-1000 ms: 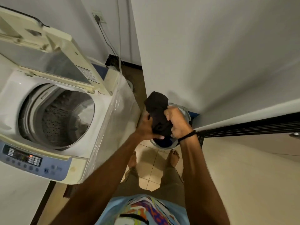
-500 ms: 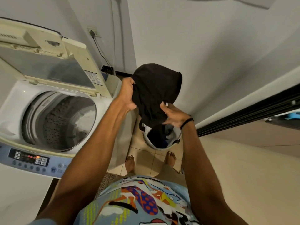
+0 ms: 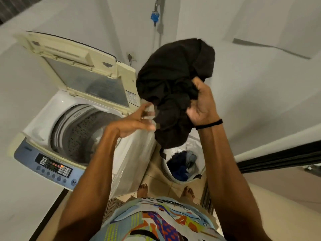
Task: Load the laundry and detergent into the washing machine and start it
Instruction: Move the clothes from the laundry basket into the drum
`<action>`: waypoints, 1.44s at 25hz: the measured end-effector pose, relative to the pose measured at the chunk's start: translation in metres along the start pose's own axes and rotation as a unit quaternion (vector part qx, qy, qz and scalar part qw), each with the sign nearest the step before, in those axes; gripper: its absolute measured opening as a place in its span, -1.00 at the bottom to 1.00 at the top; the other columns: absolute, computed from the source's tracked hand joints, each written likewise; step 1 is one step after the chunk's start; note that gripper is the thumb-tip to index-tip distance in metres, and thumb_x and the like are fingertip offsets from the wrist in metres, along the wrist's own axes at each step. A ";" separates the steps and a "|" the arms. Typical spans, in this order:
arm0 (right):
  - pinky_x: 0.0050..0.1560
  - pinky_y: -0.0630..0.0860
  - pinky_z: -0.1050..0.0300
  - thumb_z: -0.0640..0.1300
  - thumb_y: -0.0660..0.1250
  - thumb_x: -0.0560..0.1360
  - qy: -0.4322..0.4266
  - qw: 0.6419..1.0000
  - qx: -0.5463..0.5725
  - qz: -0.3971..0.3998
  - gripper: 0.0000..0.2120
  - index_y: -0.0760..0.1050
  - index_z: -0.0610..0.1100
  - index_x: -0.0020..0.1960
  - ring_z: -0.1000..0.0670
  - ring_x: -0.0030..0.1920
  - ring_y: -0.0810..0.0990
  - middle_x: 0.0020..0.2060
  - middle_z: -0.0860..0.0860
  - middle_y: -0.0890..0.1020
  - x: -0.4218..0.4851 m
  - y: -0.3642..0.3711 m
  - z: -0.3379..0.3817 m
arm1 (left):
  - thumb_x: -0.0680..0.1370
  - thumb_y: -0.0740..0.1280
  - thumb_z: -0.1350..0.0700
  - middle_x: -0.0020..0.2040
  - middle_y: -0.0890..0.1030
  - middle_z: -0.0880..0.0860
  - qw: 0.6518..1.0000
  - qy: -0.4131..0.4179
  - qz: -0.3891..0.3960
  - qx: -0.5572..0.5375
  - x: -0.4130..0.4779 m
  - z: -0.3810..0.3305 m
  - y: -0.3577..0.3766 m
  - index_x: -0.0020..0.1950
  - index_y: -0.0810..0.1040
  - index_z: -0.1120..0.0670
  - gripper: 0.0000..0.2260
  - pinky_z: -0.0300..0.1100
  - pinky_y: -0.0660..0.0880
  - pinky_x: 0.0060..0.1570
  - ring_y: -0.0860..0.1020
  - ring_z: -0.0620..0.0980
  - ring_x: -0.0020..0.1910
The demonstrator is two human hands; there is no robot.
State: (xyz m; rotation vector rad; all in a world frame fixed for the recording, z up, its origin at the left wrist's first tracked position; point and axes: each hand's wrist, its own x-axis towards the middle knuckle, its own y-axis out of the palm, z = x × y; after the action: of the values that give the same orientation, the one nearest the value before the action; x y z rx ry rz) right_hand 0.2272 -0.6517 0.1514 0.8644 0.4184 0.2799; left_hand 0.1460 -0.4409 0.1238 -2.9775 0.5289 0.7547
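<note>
Right hand (image 3: 202, 108) clutched bunched black cloth garment (image 3: 173, 75), held up right of white top-loading washing machine (image 3: 52, 110). Left hand (image 3: 137, 120) spread, blurred fingertips at garment's lower edge; white laundry basket (image 3: 166, 173) right of machine
</note>
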 end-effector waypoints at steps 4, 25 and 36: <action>0.17 0.42 0.03 -0.25 0.24 0.50 -0.025 0.995 0.005 0.096 -0.92 0.39 -0.15 -0.17 -0.01 -0.18 0.39 -0.27 -0.06 0.32 -0.018 0.098 0.007 | 0.50 0.49 0.17 0.11 0.54 -0.20 0.995 0.008 -0.101 0.024 0.009 0.004 0.052 0.19 0.44 -0.13 -0.62 -0.54 0.46 -0.10 0.49 -0.19 0.14; -0.06 0.54 -0.05 -0.28 0.30 0.40 -0.055 0.538 -0.822 0.177 -0.72 0.50 -0.30 0.11 -0.31 -0.02 0.58 -0.03 -0.30 0.60 0.113 0.125 -0.281 | 0.35 0.57 0.11 0.20 0.63 0.00 0.910 0.089 -0.344 -0.213 -0.128 0.098 -0.200 0.37 0.43 0.08 -0.37 -0.12 0.56 0.13 0.61 0.05 0.19; 0.30 0.46 -0.16 -0.19 0.38 0.45 0.163 0.487 -0.845 0.148 -0.22 0.07 -0.21 0.55 -0.30 0.28 0.50 0.27 -0.29 0.51 0.130 0.075 -0.354 | 0.41 0.47 -0.02 0.41 0.41 0.25 0.856 -0.240 -0.417 0.190 -0.089 0.209 -0.252 0.51 0.24 0.11 -0.25 0.16 0.36 0.38 0.39 0.29 0.40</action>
State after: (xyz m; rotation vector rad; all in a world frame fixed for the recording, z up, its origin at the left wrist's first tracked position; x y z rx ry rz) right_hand 0.1730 -0.3141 -0.0255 -1.1741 0.1447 0.9531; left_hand 0.0600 -0.1531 -0.0335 -2.1614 -0.5482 1.0421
